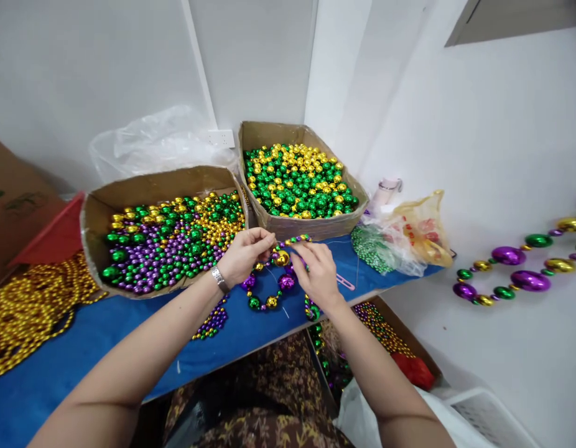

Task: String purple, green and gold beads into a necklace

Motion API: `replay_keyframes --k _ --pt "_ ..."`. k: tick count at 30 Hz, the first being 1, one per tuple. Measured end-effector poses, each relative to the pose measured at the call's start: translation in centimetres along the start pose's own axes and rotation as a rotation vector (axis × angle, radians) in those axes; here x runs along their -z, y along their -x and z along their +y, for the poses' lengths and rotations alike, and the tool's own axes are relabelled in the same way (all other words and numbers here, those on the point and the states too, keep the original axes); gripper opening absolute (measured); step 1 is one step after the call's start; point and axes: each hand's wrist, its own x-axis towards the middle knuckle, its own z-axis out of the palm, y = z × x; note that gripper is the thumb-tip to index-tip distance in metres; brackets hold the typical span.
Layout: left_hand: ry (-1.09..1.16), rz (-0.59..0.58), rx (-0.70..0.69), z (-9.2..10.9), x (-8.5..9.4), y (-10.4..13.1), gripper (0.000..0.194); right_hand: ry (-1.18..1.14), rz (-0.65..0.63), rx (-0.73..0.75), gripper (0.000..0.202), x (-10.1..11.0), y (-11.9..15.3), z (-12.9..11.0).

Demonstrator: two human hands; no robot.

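Note:
My left hand (pixel 245 254), with a silver watch (pixel 219 280) on the wrist, pinches the end of a strung bead strand (pixel 298 239) in purple, green and gold. My right hand (pixel 316 274) is closed on the same strand, thumb and fingers bent around it; its exact grip is partly hidden. Below both hands, a loop of larger shiny beads (pixel 272 302) in gold, green and purple rests on the blue table cover (pixel 129 330). A thin pale thread shows near the loop. To the right of my right hand lies a pink threading tool or clip (pixel 346 282).
Two cardboard boxes of loose beads, one at left (pixel 163 177) and one behind (pixel 311 230), border the work area. Gold bead strands (pixel 31 311) lie far left. Plastic bags (pixel 421 230) and green beads (pixel 372 252) sit right. A bead garland (pixel 530 280) hangs by the wall.

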Motion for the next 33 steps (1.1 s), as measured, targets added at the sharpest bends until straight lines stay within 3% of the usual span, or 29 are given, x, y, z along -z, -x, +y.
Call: replay_keyframes --k 3,5,9,12,14,19,21,29,31,33 --pt "-0.027 0.045 -0.084 0.1 0.8 0.1 0.03 -0.174 0.165 -0.051 0.02 2.7 0.1 0.0" --pt "-0.095 0.008 -0.136 0.2 1.0 0.3 0.027 -0.267 0.175 -0.17 0.019 3.9 -0.4 -0.2" --pt "-0.226 -0.063 -0.18 0.1 0.7 1.0 0.025 -0.443 -0.148 -0.295 0.018 3.5 -1.8 -1.2" --pt "-0.254 -0.072 -0.171 -0.2 0.7 1.5 0.027 -0.448 -0.222 -0.324 0.021 1.9 -1.8 -1.7" --pt "-0.218 -0.069 -0.155 -0.5 0.9 1.7 0.028 -0.387 -0.193 -0.271 0.024 0.9 -1.3 -1.6" --pt "-0.022 -0.058 -0.021 -1.1 1.7 1.8 0.032 -0.076 -0.16 0.208 0.031 -0.7 -0.4 -0.4" --pt "0.057 -0.063 0.04 -1.1 1.9 1.8 0.032 -0.039 -0.193 0.307 0.034 -1.1 -0.4 0.2" --pt "0.225 -0.111 0.185 -1.8 2.7 1.4 0.026 -0.147 -0.33 0.35 0.022 -2.4 -1.2 0.8" --pt "0.238 -0.117 0.192 -2.0 2.7 1.4 0.026 -0.271 -0.299 0.266 0.018 -2.5 -1.3 0.3" --pt "0.23 -0.125 0.179 -2.2 2.6 1.5 0.027 -0.461 -0.251 0.093 0.016 -2.5 -1.5 -0.4"
